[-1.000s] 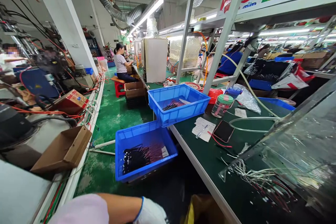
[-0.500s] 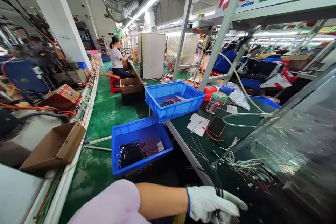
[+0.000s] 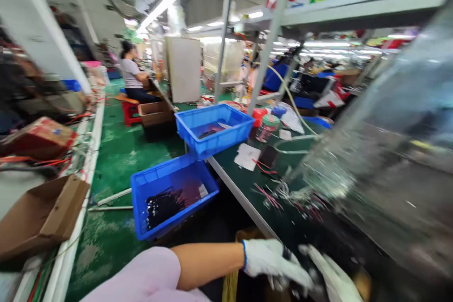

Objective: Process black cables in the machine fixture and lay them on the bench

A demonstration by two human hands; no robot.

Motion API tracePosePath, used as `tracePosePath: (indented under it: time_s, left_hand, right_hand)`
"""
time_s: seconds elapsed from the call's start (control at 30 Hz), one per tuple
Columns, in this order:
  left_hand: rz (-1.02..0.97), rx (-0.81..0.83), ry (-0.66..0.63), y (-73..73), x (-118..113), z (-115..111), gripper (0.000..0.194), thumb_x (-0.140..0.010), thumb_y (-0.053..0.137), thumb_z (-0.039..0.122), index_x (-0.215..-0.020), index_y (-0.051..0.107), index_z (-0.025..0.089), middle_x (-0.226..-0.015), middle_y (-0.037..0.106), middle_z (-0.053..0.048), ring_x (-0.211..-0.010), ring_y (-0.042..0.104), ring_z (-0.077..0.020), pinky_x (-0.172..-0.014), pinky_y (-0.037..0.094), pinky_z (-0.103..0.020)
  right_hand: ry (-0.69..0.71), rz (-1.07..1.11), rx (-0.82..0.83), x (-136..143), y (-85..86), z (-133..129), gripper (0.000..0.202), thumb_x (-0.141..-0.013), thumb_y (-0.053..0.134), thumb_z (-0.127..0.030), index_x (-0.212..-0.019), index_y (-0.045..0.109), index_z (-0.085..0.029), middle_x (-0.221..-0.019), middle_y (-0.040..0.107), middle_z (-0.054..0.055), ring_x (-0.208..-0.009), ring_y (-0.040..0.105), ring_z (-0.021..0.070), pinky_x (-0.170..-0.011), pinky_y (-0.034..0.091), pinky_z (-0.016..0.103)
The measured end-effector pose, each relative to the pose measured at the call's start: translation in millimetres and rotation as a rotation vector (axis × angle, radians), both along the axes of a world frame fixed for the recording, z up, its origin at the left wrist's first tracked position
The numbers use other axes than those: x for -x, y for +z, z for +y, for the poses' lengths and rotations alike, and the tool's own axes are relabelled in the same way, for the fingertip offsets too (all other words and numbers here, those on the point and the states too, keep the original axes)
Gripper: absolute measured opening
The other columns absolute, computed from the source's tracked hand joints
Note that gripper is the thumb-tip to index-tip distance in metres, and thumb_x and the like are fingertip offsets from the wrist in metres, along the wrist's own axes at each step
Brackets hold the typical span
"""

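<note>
Just over the near end of the dark-green flat workbench (image 3: 244, 184), the worker's left hand (image 3: 271, 259), in a white knit glove with a blue cuff, stretches toward the right hand (image 3: 334, 276), white-gloved too and just beside it. A dark object (image 3: 288, 252), too smeared to make out, shows at the left hand; I cannot tell how far the fingers of either are spread, or whether they grip anything. Beyond them on the bench lie some thin pinkish-red wires (image 3: 268, 197), and next to those a tangled heap of white and dark-red wires (image 3: 313, 205) by the clear, crinkled plastic sheet (image 3: 375, 160). 2 blue rectangular plastic bins stand farther off: 1 lower, left of the bench (image 3: 166, 174), holding black leads (image 3: 164, 207), the other at the bench's far corner (image 3: 219, 144).
</note>
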State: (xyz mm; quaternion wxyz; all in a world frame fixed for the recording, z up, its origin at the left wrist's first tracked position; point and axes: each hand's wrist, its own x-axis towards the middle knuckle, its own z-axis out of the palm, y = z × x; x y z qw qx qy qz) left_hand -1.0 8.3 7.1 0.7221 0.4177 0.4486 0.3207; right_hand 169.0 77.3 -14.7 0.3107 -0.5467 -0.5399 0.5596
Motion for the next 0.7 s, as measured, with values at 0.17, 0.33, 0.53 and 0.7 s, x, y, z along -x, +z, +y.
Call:
tracePosePath:
  time_s: [0.17, 0.33, 0.53, 0.7]
  left_hand:
    - [0.047, 0.034, -0.047, 4.3, 2.5, -21.4, 0.020, -0.072, 0.060, 0.033, -0.070, 0.064, 0.014, -0.051, 0.047, 0.006, -0.037, 0.035, -0.0031, -0.035, 0.026, -0.016]
    - [0.278, 0.081, -0.111, -1.7, 24.4, -57.3, 0.027, -0.071, 0.061, 0.038, -0.071, 0.066, 0.011, -0.057, 0.053, 0.003, -0.042, 0.041, -0.0037, -0.038, 0.029, -0.016]
    - [0.324, 0.182, -0.047, -7.8, 50.2, -104.7, 0.039, -0.072, 0.062, 0.044, -0.096, 0.069, 0.013, -0.068, 0.062, 0.002, -0.041, 0.040, -0.0035, -0.037, 0.027, -0.016]
    - [0.374, 0.247, -0.046, -3.1, 68.4, -136.2, 0.026, -0.066, 0.065, 0.037, -0.077, 0.071, 0.014, -0.063, 0.061, 0.001, -0.045, 0.047, -0.0059, -0.043, 0.036, -0.019]
  right_hand:
    - [-0.075, 0.185, 0.155, 29.8, 35.9, -43.9, 0.042, -0.055, 0.078, -0.054, -0.070, 0.070, -0.016, -0.046, 0.046, -0.004, -0.039, 0.035, 0.0057, -0.035, 0.025, 0.018]
    - [-0.001, 0.342, 0.099, 31.6, 23.7, -60.8, 0.040, -0.067, 0.074, -0.052, -0.080, 0.071, -0.015, -0.065, 0.063, 0.002, -0.054, 0.053, 0.0093, -0.049, 0.041, 0.020]
    - [-0.039, 0.597, 0.218, 36.8, 7.0, -78.7, 0.044, -0.061, 0.079, -0.051, -0.081, 0.070, -0.013, -0.067, 0.066, 0.004, -0.057, 0.059, 0.0133, -0.053, 0.048, 0.024]
    - [-0.054, 0.518, 0.293, 38.2, -30.2, -109.5, 0.045, -0.057, 0.080, -0.055, -0.077, 0.070, -0.016, -0.069, 0.068, 0.007, -0.059, 0.064, 0.0184, -0.053, 0.055, 0.028]
